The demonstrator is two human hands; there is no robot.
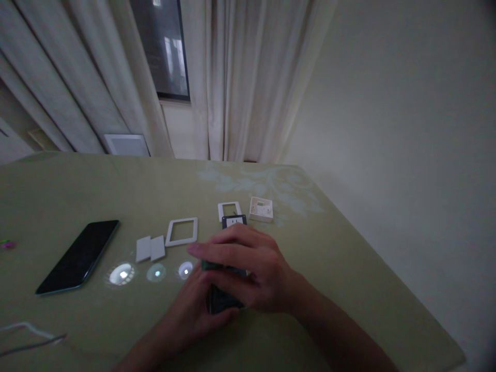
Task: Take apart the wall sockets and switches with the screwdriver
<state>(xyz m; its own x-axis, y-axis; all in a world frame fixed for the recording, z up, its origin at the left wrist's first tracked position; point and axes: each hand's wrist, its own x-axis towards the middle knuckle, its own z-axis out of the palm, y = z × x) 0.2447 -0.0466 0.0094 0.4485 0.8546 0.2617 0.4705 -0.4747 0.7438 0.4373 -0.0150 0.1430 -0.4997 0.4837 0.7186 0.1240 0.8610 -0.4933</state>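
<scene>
Near the front of the table, my left hand (pixel 197 305) is wrapped around a dark, boxy part (pixel 222 300) with a greenish edge, its thumb along the near side. My right hand (pixel 251 263) closes over the same part from above, so most of it is hidden and its exact kind does not show. Just beyond my fingers lies a wall socket insert (pixel 234 220) with a black mounting frame and a white face, partly covered by my right hand. Behind it lies a small white frame (pixel 220 212), and a white square mounting box (pixel 261 209) stands to its right.
Left of my hands lie a larger white frame (pixel 195 231) and two white flat plates (pixel 150 249). Further left are a black tablet or phone (pixel 77 258), a cable (pixel 29 330) and a small pink-green item (pixel 8 244). A wall (pixel 406 155) borders the table's right side.
</scene>
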